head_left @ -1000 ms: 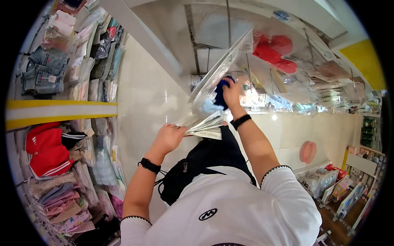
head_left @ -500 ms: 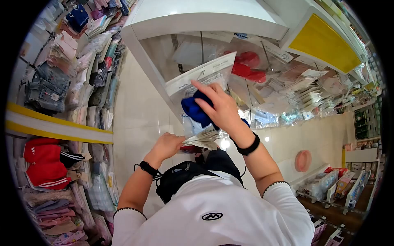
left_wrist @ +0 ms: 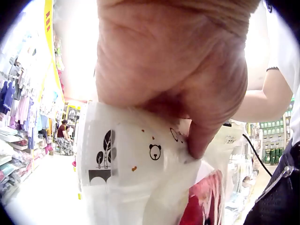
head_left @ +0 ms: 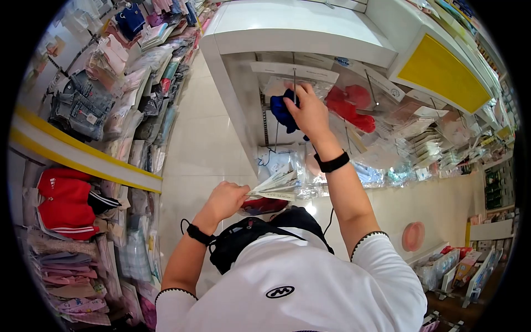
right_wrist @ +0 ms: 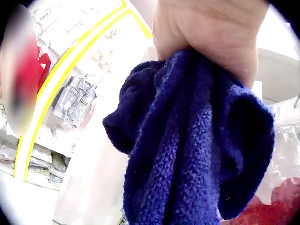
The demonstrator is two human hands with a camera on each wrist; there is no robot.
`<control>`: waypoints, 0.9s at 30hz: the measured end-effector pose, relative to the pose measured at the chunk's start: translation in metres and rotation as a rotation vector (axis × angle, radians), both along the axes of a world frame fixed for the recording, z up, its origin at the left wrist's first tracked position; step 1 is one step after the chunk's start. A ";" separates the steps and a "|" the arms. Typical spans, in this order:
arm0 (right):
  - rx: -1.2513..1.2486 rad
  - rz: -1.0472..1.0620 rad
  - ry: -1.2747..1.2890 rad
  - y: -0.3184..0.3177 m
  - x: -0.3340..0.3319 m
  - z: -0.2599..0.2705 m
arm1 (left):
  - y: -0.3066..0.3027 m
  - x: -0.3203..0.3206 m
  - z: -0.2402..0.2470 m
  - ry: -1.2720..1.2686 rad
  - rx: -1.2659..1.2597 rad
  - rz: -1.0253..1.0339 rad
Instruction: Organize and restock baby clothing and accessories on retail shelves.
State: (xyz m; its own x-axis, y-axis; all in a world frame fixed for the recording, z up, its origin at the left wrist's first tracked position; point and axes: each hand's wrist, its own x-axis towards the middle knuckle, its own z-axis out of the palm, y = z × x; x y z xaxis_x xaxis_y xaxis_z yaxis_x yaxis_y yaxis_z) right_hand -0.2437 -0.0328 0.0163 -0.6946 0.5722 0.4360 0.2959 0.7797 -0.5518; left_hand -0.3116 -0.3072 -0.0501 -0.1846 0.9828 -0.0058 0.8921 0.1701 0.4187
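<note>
My right hand (head_left: 311,113) grips a fuzzy dark blue cloth (head_left: 283,113), bunched up; in the right wrist view the cloth (right_wrist: 187,140) hangs in folds below the palm. Its fingers are raised close to a metal hook (head_left: 294,83), in front of a clear bag with a long white header card (head_left: 312,74). Lower down, my left hand (head_left: 225,200) pinches a fanned stack of clear plastic packages (head_left: 275,185) by their top edge. In the left wrist view the front package (left_wrist: 154,152) shows printed bears and trees, with something red (left_wrist: 204,197) behind it.
Red packaged items (head_left: 351,105) hang beside the hook, under a white shelf unit (head_left: 293,39) with a yellow panel (head_left: 442,69). Clothing racks with denim shorts (head_left: 83,105) and a red garment (head_left: 66,202) line the left side. A pink basin (head_left: 412,236) lies on the floor.
The right hand, still gripping the blue cloth, has moved up toward the hook. The white-carded bag swung from tilted to nearly level at the hook. The left hand keeps its packages, barely moved.
</note>
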 end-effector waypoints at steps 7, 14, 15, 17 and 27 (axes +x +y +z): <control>-0.115 -0.237 0.255 0.004 0.040 0.014 | -0.001 -0.006 0.003 0.013 0.002 -0.018; -0.207 -0.267 0.288 0.037 0.047 -0.001 | 0.014 -0.009 -0.001 -0.011 0.088 -0.078; -0.220 -0.237 0.348 0.040 0.046 -0.005 | 0.014 -0.009 -0.003 -0.006 0.102 -0.082; -0.261 -0.243 0.398 0.038 0.047 -0.004 | 0.015 -0.008 -0.003 -0.017 0.118 -0.078; -0.169 -0.419 0.368 0.042 0.040 -0.001 | 0.024 -0.006 0.006 0.012 0.101 -0.070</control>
